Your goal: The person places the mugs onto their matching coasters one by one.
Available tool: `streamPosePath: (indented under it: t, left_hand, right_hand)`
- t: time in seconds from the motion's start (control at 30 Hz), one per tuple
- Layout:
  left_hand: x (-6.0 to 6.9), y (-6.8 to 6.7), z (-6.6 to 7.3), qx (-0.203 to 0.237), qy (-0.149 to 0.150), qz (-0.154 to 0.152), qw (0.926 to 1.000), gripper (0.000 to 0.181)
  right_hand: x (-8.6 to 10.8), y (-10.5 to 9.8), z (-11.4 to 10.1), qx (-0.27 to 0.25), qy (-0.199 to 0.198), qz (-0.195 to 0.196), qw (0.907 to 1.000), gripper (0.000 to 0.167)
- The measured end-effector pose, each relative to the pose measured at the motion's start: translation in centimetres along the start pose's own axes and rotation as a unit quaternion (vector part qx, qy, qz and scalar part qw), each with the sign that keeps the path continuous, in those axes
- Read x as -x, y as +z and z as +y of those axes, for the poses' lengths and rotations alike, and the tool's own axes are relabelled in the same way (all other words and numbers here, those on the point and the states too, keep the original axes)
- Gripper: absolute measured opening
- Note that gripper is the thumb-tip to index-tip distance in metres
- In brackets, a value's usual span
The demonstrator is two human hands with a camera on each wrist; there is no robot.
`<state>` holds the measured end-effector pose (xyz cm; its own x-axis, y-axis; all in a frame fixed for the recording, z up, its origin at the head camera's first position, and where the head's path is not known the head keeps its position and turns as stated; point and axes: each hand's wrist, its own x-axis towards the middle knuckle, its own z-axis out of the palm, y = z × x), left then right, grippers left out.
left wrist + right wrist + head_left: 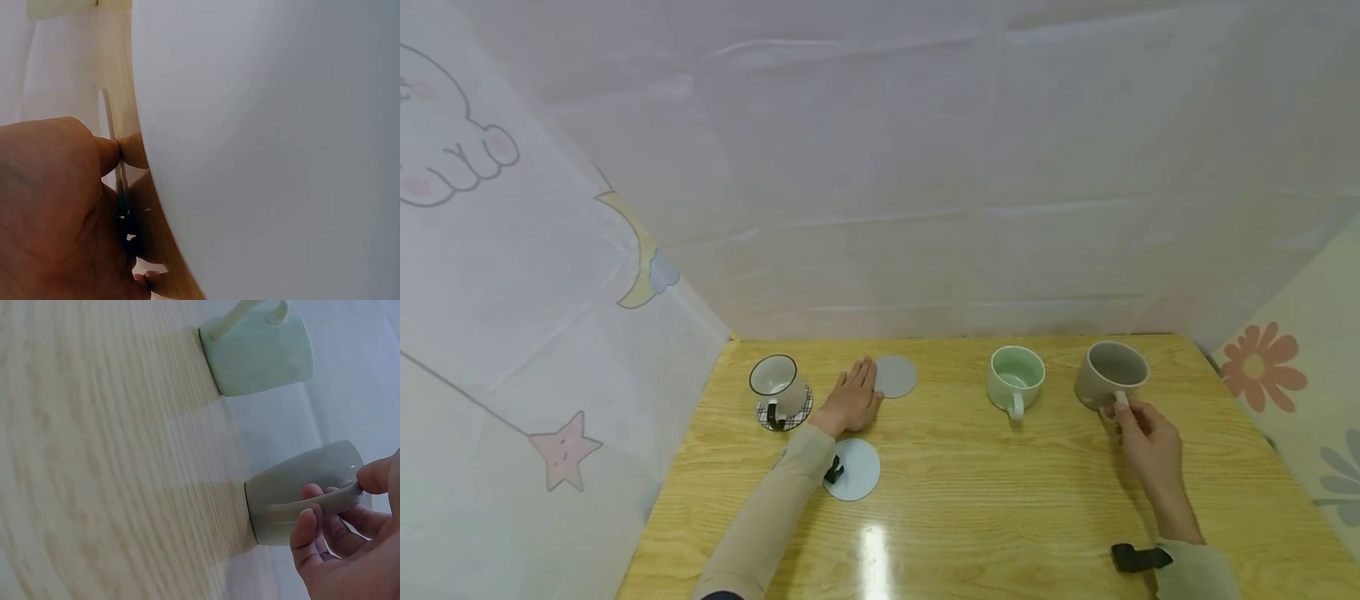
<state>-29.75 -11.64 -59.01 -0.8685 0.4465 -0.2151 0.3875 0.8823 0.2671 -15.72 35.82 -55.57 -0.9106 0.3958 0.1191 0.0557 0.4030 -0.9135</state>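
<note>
At the right of the table stands a grey mug; my right hand pinches its handle. The right wrist view has thumb and fingers of the right hand round the handle of the grey mug. My left hand lies beside the left edge of a grey coaster, fingers extended, thumb at its rim. In the left wrist view, the left hand's thumb touches a thin disc edge; its other fingers are partly hidden.
A white mug with a black rim sits on a checked coaster at the left. A pale coaster lies below my left hand, partly behind the wrist strap. Left of the grey mug is a green mug. A cloth wall stands behind the table.
</note>
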Motion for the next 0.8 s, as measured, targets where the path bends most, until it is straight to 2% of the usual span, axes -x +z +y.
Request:
streamPosePath:
  t: [0.17,0.3,0.37,0.47,0.57,0.63,0.73,0.8]
  left_hand:
    - [0.1,-0.2,0.1,-0.004,-0.007,-0.002,1.0000,0.070]
    - [0.2,-0.3,0.1,-0.007,-0.010,-0.004,0.9999,0.070]
    - [0.2,-0.4,0.2,-0.005,-0.009,-0.002,0.9999,0.070]
    - [0.3,-0.5,0.3,-0.004,-0.008,-0.001,1.0000,0.069]
    - [0.3,-0.5,0.3,-0.001,-0.007,0.002,1.0000,0.070]
    - [0.3,-0.5,0.4,0.000,-0.007,0.001,1.0000,0.070]
    - [0.3,-0.4,0.4,0.001,-0.008,-0.004,1.0000,0.070]
    - [0.2,-0.4,0.5,0.001,-0.010,-0.008,0.9999,0.070]
  right_hand:
    - [-0.3,0.2,0.4,-0.032,-0.018,-0.032,0.9988,0.043]
    - [-0.5,0.1,0.8,-0.099,-0.025,-0.076,0.9919,0.044]
    - [-0.6,-0.1,1.1,-0.146,-0.020,-0.107,0.9833,0.044]
    - [-0.8,-0.4,1.6,-0.212,-0.013,-0.150,0.9657,0.043]
    - [-1.0,-0.6,2.1,-0.264,-0.007,-0.185,0.9466,0.043]
    - [-1.1,-0.7,2.3,-0.286,-0.006,-0.199,0.9374,0.043]
    - [-1.0,-0.7,2.4,-0.312,-0.001,-0.204,0.9277,0.042]
    - [-1.0,-0.6,2.3,-0.321,0.002,-0.201,0.9256,0.041]
